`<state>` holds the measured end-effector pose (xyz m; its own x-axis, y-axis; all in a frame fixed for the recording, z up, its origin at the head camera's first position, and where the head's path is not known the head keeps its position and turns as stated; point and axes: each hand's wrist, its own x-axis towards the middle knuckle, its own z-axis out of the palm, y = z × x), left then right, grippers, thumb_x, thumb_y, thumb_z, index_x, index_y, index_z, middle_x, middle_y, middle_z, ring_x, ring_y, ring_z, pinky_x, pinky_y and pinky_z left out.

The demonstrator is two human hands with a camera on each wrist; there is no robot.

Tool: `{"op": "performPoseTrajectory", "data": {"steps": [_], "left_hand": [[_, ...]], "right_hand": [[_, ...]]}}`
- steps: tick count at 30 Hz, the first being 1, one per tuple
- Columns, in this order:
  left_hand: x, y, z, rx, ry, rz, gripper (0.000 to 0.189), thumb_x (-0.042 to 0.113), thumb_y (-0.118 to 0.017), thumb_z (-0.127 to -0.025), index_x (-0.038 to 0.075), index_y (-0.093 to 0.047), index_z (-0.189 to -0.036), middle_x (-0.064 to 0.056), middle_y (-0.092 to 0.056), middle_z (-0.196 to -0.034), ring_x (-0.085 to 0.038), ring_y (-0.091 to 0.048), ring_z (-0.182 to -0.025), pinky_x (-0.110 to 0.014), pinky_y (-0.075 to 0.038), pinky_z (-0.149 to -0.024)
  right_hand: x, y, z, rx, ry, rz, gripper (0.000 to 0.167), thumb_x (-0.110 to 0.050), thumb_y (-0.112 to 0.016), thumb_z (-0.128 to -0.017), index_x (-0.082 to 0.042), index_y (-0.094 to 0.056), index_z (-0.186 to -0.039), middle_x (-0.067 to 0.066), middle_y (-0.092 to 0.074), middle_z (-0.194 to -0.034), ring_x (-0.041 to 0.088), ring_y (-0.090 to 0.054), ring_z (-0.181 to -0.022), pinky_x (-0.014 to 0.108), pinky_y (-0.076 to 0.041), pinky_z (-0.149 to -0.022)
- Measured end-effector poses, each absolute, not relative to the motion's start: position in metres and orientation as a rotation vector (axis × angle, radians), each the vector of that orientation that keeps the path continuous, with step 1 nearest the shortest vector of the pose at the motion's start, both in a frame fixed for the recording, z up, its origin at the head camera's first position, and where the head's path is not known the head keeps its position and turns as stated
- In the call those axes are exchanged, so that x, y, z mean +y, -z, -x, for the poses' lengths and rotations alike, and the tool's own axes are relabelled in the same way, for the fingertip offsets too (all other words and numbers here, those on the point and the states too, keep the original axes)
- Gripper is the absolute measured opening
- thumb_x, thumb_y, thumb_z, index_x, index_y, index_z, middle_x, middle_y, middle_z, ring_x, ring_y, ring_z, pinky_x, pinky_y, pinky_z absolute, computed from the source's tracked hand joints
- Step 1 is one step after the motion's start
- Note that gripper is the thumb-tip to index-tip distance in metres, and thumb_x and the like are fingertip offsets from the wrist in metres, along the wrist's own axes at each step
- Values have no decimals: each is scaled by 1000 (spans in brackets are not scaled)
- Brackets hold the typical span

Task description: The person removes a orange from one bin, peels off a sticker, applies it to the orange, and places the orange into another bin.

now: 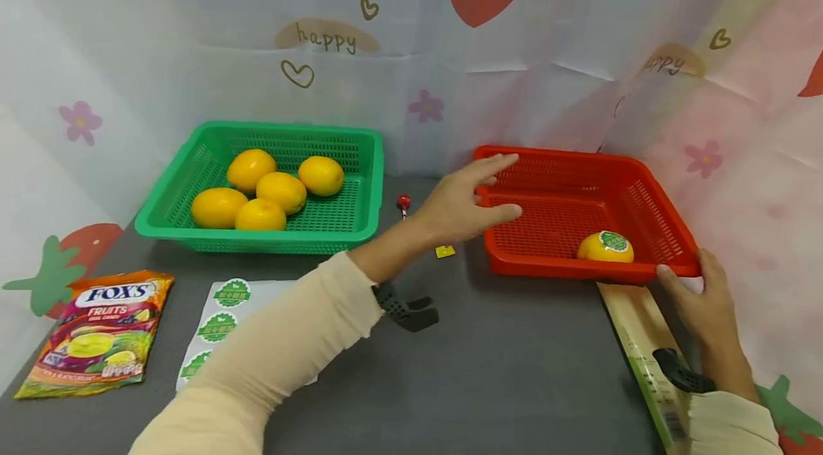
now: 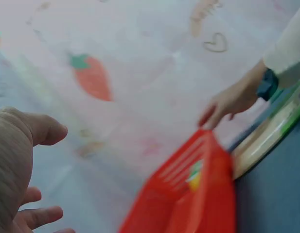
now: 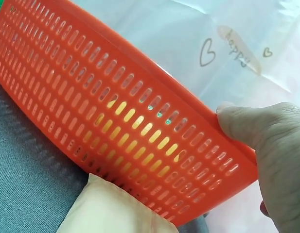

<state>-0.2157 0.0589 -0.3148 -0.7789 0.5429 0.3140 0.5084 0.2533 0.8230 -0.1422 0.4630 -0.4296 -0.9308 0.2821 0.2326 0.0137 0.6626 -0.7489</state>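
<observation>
A red plastic basket [image 1: 540, 266] with slotted sides stands at the right, holding one yellow fruit [image 1: 598, 248] with a round green-and-white sticker. At its front right corner my right hand [image 1: 714, 305] grips the rim; the right wrist view shows the thumb [image 3: 237, 121] on the edge, other fingers mostly hidden. My left hand [image 1: 466, 201] hovers by the basket's left end, fingers spread and thumb apart, holding nothing. In the left wrist view, a gap separates that hand [image 2: 23, 170] from the basket. The fruit shows yellow through the slots in the right wrist view.
A green basket [image 1: 334, 244] with several yellow fruits stands at the left. Nearby lie a FOX'S candy bag [image 1: 103, 333], a sticker sheet [image 1: 218, 308], a red lollipop [image 1: 403, 202] and a small yellow packet [image 1: 445, 251]. A long cream-and-green package [image 1: 643, 341] reaches the red basket's front.
</observation>
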Motion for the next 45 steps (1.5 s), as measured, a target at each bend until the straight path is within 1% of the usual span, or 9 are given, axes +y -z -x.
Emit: {"op": "performPoseTrajectory", "data": {"steps": [14, 20, 26, 31, 34, 35, 39, 42, 45], "left_hand": [[-129, 314, 156, 2735, -1920, -972, 65, 1, -72, -81, 8, -49, -142, -1, -41, -148, -16, -36, -133, -39, -39, -98], [-216, 328, 145, 3039, -1874, -546, 62, 2, -71, -84, 13, -51, -142, -1, -42, -147, -15, -36, -133, -24, -35, -94], [-286, 365, 150, 3179, -1781, 11, 60, 19, -68, -90, 17, -46, -145, 4, -35, -152, -12, -26, -138, -27, -27, -101], [-317, 391, 158, 3057, -1770, 252, 63, 30, -62, -94, 17, -36, -151, 5, -22, -157, -12, -26, -138, -28, -28, -106], [-326, 404, 162, 2988, -1763, 296, 66, 34, -60, -95, 17, -32, -152, 4, -17, -159, -17, -23, -141, -37, -26, -109], [-328, 409, 163, 2975, -1754, 303, 67, 35, -59, -95, 16, -30, -153, 4, -17, -159, -19, -10, -144, -45, -18, -111], [-328, 428, 163, 2955, -1705, 354, 68, 39, -59, -95, 17, -30, -153, -3, -21, -158, -25, -13, -144, -54, -22, -108], [-325, 435, 165, 2924, -1726, 400, 67, 41, -58, -95, 21, -29, -153, -5, -24, -157, -27, -17, -142, -50, -28, -106], [-322, 437, 167, 2888, -1835, 442, 65, 38, -60, -95, 24, -31, -152, 2, -27, -155, -19, -23, -141, -38, -32, -106]], "right_hand": [[461, 428, 141, -2624, -1114, 281, 72, -32, -56, -95, -1, -22, -151, 30, -21, -150, 52, -22, -128, 67, -11, -104], [458, 424, 143, -2618, -1103, 303, 74, -33, -56, -95, -2, -20, -152, 30, -23, -147, 50, -23, -126, 66, -13, -104], [457, 426, 140, -2619, -1114, 291, 75, -34, -57, -95, -1, -21, -152, 29, -25, -146, 47, -25, -125, 62, -13, -106], [455, 425, 143, -2615, -1142, 295, 74, -34, -56, -95, -2, -21, -152, 27, -26, -145, 44, -25, -124, 60, -15, -106], [456, 424, 149, -2627, -1125, 289, 72, -34, -57, -95, 0, -26, -150, 27, -30, -139, 44, -27, -119, 62, -18, -102], [456, 423, 150, -2637, -1108, 287, 70, -35, -57, -95, 1, -28, -148, 28, -31, -138, 45, -28, -118, 64, -19, -101], [450, 412, 147, -2648, -1004, 337, 75, -35, -56, -94, 6, -25, -148, 28, -23, -150, 46, -22, -134, 65, -14, -105], [433, 395, 143, -2579, -962, 342, 77, -32, -57, -93, 5, -21, -150, 21, -13, -157, 42, -11, -141, 63, -9, -107], [405, 374, 144, -2479, -1003, 262, 72, -28, -62, -91, -5, -30, -151, 9, -21, -157, 30, -16, -142, 53, -14, -110]]}}
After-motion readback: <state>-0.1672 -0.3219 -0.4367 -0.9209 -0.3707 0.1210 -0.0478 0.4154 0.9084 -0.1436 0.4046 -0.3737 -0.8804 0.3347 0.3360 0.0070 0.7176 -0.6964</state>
